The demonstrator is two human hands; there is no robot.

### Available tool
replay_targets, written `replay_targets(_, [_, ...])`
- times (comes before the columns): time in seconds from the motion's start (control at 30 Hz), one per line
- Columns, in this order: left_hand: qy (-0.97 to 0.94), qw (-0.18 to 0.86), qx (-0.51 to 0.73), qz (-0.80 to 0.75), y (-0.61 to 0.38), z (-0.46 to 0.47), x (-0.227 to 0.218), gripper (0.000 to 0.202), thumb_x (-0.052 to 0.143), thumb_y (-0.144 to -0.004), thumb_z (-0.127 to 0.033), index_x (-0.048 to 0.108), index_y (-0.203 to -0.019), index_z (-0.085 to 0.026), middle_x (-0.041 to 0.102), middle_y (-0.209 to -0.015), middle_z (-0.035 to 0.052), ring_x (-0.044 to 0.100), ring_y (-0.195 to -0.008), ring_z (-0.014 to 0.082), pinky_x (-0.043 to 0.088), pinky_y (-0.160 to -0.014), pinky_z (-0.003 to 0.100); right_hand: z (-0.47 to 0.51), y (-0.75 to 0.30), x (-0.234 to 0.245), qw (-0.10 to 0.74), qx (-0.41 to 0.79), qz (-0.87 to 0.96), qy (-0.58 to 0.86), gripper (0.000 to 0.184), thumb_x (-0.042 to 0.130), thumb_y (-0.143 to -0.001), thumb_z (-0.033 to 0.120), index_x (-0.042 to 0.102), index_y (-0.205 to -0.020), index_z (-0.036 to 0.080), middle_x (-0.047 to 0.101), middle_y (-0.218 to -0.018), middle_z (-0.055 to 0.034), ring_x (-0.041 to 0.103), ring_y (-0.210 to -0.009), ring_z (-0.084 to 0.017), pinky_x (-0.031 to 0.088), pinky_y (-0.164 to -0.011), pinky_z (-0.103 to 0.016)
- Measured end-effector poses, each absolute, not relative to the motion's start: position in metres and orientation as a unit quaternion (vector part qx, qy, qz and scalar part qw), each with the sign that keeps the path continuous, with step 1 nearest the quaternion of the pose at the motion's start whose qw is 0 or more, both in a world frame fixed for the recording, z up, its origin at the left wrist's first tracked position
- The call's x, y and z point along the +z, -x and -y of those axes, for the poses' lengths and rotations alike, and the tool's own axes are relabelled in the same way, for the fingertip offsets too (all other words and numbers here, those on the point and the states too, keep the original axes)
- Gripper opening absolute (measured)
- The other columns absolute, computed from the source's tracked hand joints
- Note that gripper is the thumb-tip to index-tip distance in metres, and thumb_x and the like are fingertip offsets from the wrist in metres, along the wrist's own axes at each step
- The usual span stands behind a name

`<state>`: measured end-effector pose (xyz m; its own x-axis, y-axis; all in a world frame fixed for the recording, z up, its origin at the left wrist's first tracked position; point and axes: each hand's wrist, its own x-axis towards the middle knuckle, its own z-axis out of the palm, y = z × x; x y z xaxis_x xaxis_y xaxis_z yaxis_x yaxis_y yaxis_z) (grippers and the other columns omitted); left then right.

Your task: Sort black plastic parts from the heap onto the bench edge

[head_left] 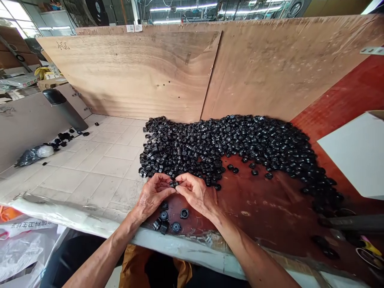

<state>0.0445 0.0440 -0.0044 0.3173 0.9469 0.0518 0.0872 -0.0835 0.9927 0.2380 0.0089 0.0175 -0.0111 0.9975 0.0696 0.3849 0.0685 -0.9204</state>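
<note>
My left hand [153, 194] and my right hand [195, 193] meet at the near edge of the worktable, fingertips pinched together on one small black round part [173, 184]. Just beyond them lies a big heap of the same black round parts [228, 142], spread across the brown-red board [264, 208] up to the plywood wall. Several loose black parts [171, 220] lie on the board right under my hands, near the table's front edge.
Plywood sheets [144, 76] stand upright behind the heap. A white tiled surface [99, 160] extends left, with a dark cylinder [64, 108], scattered black parts and a plastic bag [33, 154]. A white panel [357, 152] sits at right. Plastic bags [21, 244] lie at lower left.
</note>
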Motion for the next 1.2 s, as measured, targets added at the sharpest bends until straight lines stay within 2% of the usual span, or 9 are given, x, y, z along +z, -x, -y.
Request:
replay_targets(0.1, [-0.595,0.56,0.406,-0.41,-0.045,-0.044,-0.004,0.029,0.085,-0.081,-0.036,0.07,-0.101,-0.021,0.073,-0.087,-0.0007,0.07,-0.078,0.0153,0.058,-0.074,0.026,-0.01,-0.238,0.012,0.436,0.377,0.608,0.546,0.02,0.066,-0.086,0.022,0.074,-0.104,0.021,0.076,-0.085,-0.0005,0.07,-0.076,-0.017,0.054,-0.07,-0.027])
replay_targets(0.23, [-0.6,0.551,0.433,-0.385,-0.044,-0.044,-0.007,0.025,0.087,-0.082,-0.036,0.073,-0.099,-0.022,0.072,-0.094,-0.0003,0.071,-0.08,0.0157,0.059,-0.074,0.026,-0.012,-0.237,0.007,0.463,0.368,0.614,0.523,0.017,0.065,-0.087,0.024,0.073,-0.102,0.022,0.077,-0.088,-0.0014,0.072,-0.076,-0.017,0.055,-0.071,-0.027])
replay_targets(0.37, [-0.666,0.459,0.459,-0.368,-0.042,-0.046,-0.011,0.02,0.086,-0.086,-0.037,0.077,-0.099,-0.023,0.075,-0.102,0.0032,0.073,-0.093,0.0193,0.06,-0.085,0.03,-0.011,-0.236,0.008,0.451,0.378,0.626,0.513,0.011,0.061,-0.096,0.029,0.07,-0.099,0.023,0.071,-0.07,0.0018,0.071,-0.067,-0.016,0.054,-0.067,-0.025])
replay_targets(0.53, [-0.729,0.381,0.471,-0.317,-0.041,-0.048,-0.012,0.016,0.082,-0.091,-0.038,0.081,-0.099,-0.024,0.079,-0.102,0.0048,0.073,-0.098,0.0205,0.058,-0.093,0.034,-0.008,-0.235,0.01,0.413,0.376,0.635,0.534,0.02,0.057,-0.101,0.036,0.069,-0.095,0.022,0.061,-0.054,0.0064,0.06,-0.05,-0.013,0.048,-0.058,-0.022])
replay_targets(0.67, [-0.669,0.438,0.485,-0.353,-0.044,-0.044,-0.01,0.016,0.087,-0.086,-0.037,0.084,-0.095,-0.024,0.08,-0.103,0.0055,0.073,-0.1,0.0215,0.058,-0.095,0.035,-0.009,-0.235,0.012,0.427,0.361,0.639,0.528,0.02,0.056,-0.101,0.034,0.069,-0.093,0.022,0.06,-0.055,0.0062,0.06,-0.052,-0.013,0.047,-0.059,-0.022])
replay_targets(0.87, [-0.503,0.635,0.425,-0.404,-0.049,-0.041,0.005,0.038,0.094,-0.074,-0.035,0.081,-0.107,-0.02,0.081,-0.099,0.0052,0.074,-0.087,0.0207,0.06,-0.082,0.033,-0.009,-0.235,0.018,0.453,0.392,0.605,0.524,0.013,0.064,-0.096,0.031,0.073,-0.099,0.022,0.072,-0.068,0.0024,0.071,-0.066,-0.016,0.053,-0.068,-0.024])
replay_targets(1.07, [-0.502,0.637,0.429,-0.397,-0.051,-0.04,0.009,0.029,0.094,-0.072,-0.033,0.082,-0.095,-0.02,0.078,-0.093,0.0023,0.072,-0.085,0.0181,0.057,-0.081,0.029,-0.014,-0.233,0.008,0.48,0.448,0.547,0.52,0.018,0.063,-0.094,0.034,0.077,-0.09,0.022,0.074,-0.072,-0.0003,0.073,-0.07,-0.018,0.054,-0.069,-0.027])
replay_targets(1.13, [-0.503,0.629,0.438,-0.4,-0.052,-0.04,0.007,0.028,0.094,-0.07,-0.032,0.082,-0.093,-0.021,0.077,-0.092,0.0011,0.071,-0.084,0.0174,0.057,-0.081,0.029,-0.016,-0.233,0.003,0.498,0.457,0.526,0.516,0.014,0.068,-0.088,0.034,0.076,-0.093,0.022,0.075,-0.078,-0.0007,0.072,-0.072,-0.018,0.055,-0.069,-0.027])
replay_targets(1.2, [-0.5,0.622,0.443,-0.408,-0.053,-0.04,0.006,0.028,0.095,-0.068,-0.032,0.082,-0.09,-0.022,0.076,-0.092,0.0007,0.07,-0.084,0.0172,0.056,-0.08,0.029,-0.017,-0.234,0.001,0.514,0.451,0.518,0.514,0.022,0.074,-0.081,0.031,0.073,-0.101,0.022,0.076,-0.088,-0.0016,0.072,-0.077,-0.018,0.057,-0.073,-0.029])
